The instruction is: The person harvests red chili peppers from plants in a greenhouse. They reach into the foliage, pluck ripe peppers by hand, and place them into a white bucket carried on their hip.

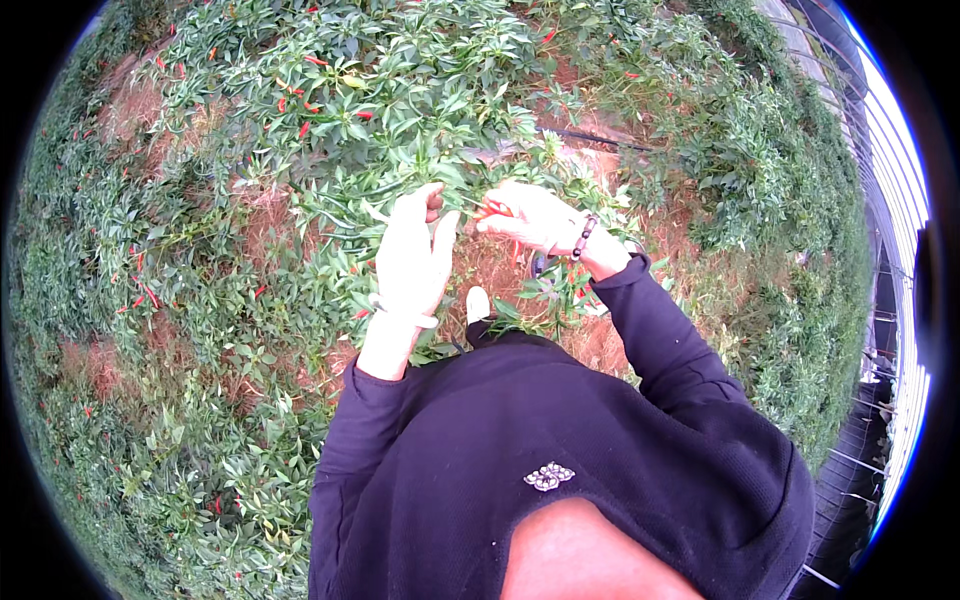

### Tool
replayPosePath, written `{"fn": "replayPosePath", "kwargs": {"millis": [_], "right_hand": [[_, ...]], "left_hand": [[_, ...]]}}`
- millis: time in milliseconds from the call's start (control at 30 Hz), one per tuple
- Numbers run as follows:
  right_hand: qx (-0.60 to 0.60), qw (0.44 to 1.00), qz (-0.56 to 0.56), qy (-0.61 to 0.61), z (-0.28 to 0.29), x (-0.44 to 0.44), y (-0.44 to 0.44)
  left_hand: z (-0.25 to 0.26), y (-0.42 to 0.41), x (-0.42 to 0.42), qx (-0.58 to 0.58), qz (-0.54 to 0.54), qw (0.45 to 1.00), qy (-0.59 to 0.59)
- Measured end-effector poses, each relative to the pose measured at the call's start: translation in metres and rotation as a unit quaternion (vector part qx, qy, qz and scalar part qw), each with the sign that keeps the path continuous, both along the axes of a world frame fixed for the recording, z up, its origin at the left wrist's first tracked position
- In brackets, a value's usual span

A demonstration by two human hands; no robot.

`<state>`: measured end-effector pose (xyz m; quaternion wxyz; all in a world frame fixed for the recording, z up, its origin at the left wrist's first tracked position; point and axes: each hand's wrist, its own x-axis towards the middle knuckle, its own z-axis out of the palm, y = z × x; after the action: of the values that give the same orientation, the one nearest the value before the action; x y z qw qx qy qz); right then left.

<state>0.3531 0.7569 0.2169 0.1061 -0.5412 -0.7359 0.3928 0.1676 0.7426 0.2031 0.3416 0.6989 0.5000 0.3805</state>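
Observation:
My right hand (536,217), with a dark beaded bracelet (584,238) at its wrist, is closed on several red chili peppers (495,209). Their tips and a thin green stem show at the fingertips. To its left, my left hand (412,251) is raised among the chili plant leaves (452,198), thumb apart from its curled fingers. Whether those fingers hold anything is hidden. Long green chili peppers (341,220) hang beside the left hand. A pale band (405,313) circles the left wrist.
Dense chili plants (390,67) with scattered red fruit (304,129) surround me. A black hose (596,139) crosses the ground ahead. A white shoe (478,304) stands on reddish, straw-strewn soil (499,277). Below my right hand, a dark rounded object (538,265) is partly hidden. Curved greenhouse ribs (892,150) rise at right.

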Motion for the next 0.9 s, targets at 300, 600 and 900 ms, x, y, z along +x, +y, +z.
{"fn": "replayPosePath", "kwargs": {"millis": [300, 600, 900], "right_hand": [[-0.080, 0.993, 0.087, 0.012, 0.012, -0.009, -0.025], [-0.229, 0.895, -0.158, 0.349, -0.001, -0.010, -0.048], [-0.236, 0.885, -0.227, 0.330, -0.004, -0.077, 0.014]], "left_hand": [[-0.016, 0.010, -0.011, -0.198, -0.310, 0.929, -0.041], [-0.050, -0.025, -0.070, -0.375, -0.055, 0.728, -0.571], [-0.109, -0.045, -0.016, -0.262, -0.125, 0.957, 0.017]]}}
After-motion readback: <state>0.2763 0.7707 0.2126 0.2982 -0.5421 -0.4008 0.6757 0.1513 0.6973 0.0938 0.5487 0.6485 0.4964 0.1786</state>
